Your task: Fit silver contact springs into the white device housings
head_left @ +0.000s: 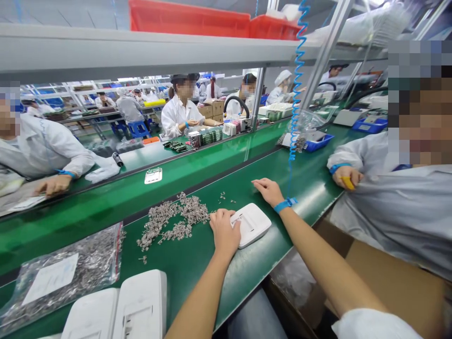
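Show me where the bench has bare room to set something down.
Bare green bench shows between the right hand and the blue tray, and between the left forearm and the lower-left white housings. Crowded: the metal pieces and filled bag at left.

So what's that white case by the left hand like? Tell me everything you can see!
The white case looks like smooth, hard plastic. It is boxy, with rounded corners and a visible side wall. Its upper face has a rectangular recess with slots; the finer details are too small to make out. It lies flat on the green work surface, slanted across the view. The left hand is at its left end, with the thumb over the top. The right hand is apart from it.
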The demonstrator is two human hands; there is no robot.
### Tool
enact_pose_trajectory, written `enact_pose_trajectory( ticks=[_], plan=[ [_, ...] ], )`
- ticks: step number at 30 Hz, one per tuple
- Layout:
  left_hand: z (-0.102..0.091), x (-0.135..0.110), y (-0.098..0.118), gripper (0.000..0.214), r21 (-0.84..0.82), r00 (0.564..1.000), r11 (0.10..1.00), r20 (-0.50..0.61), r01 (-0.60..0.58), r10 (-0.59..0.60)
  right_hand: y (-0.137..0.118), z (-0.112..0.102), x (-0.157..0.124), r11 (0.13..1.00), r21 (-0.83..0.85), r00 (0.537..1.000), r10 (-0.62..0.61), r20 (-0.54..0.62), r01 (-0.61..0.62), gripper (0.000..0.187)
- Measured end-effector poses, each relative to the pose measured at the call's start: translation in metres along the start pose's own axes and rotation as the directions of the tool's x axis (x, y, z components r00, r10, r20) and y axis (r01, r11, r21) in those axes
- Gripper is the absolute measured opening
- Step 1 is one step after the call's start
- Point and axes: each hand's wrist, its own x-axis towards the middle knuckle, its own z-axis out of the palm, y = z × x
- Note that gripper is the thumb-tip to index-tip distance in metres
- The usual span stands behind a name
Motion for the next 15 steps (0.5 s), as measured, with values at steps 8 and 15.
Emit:
enact_pose_trajectory(
  ticks=[8, 15],
  plan=[
    [0.005, 0.0, -0.005, 0.027, -0.017, 0.995, 0.999, -0.092, -0.03, 0.028, 0.013, 0.005, 0.003, 0.994, 0.062, 0.99, 0.094, -0.104, -0.088, 0.035],
    [0.007, 0.0, -0.006, 0.028, -0.009, 0.993, 0.999, -0.105, -0.05, 0.049, 0.017, 0.011, 0.004, 0.971, 0.195, 0.981, 0.161, -0.107, -0.138, 0.041]
  ],
)
